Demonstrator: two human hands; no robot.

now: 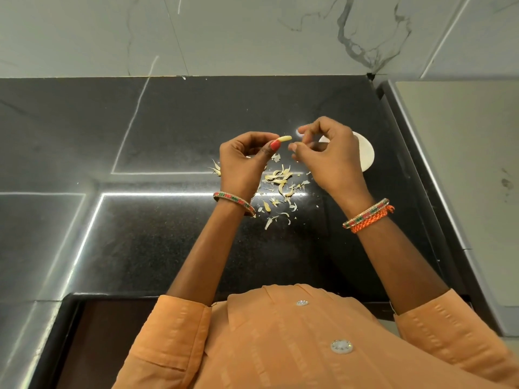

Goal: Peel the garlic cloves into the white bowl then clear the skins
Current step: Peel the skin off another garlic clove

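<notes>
A glossy black speckled stone bench (168, 130) fills the middle of the frame, with a pale marble-veined wall (252, 32) across the top. At the bottom, the person's orange buttoned top (280, 346) fills the lower centre. The left hand (241, 161), just left of centre, pinches a small pale yellow peeled garlic clove (284, 138) between thumb and forefinger, the clove's tip pointing right. The right hand (325, 153), just beside it, has its fingers (306, 129) curled; whether they pinch a scrap of skin cannot be told. A round white bowl (366, 155) sits on the bench behind the right hand, mostly hidden. Scattered papery garlic skins (280, 181) lie on the bench below and between the hands.
</notes>
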